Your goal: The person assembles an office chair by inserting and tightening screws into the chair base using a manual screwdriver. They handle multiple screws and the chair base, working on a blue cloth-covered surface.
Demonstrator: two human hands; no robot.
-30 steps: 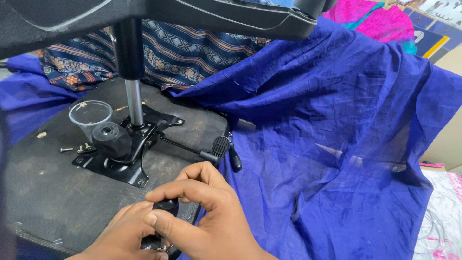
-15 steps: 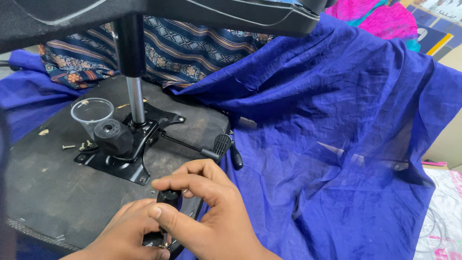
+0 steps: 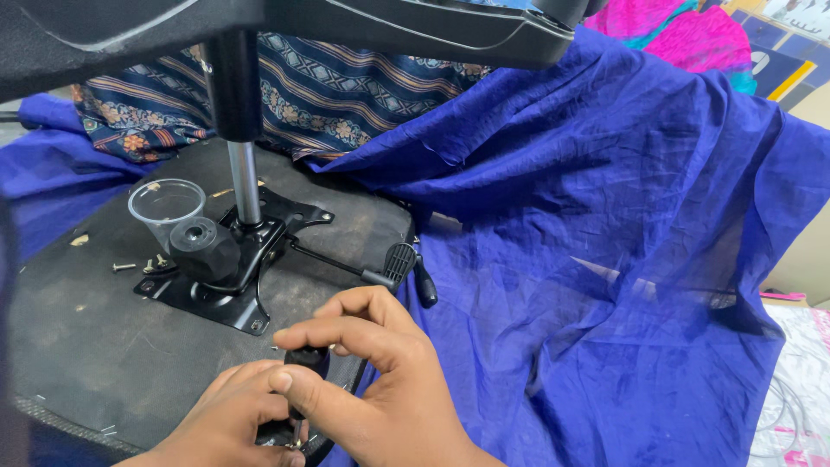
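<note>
My right hand [image 3: 380, 380] grips the black handle of a screwdriver [image 3: 303, 367], held upright at the near edge of an upturned chair seat [image 3: 78, 346]. Beside it, my left hand [image 3: 229, 424] holds the lower end of the tool, where a small black part and a metal tip show between the fingers. Further back on the seat's underside sits the black metal tilt mechanism [image 3: 216, 268] with its round knob, chrome gas cylinder [image 3: 245, 177] and lever handle [image 3: 399, 259].
A clear plastic cup [image 3: 164, 207] stands left of the mechanism, with loose screws [image 3: 125, 266] beside it. Blue cloth [image 3: 605, 259] drapes over the right side. Patterned fabric [image 3: 346, 104] lies behind. The chair's base arm [image 3: 415, 26] spans the top.
The view has shifted slightly; both hands stay on the screwdriver at the seat's near edge, the right fingers turned a little around the handle.
</note>
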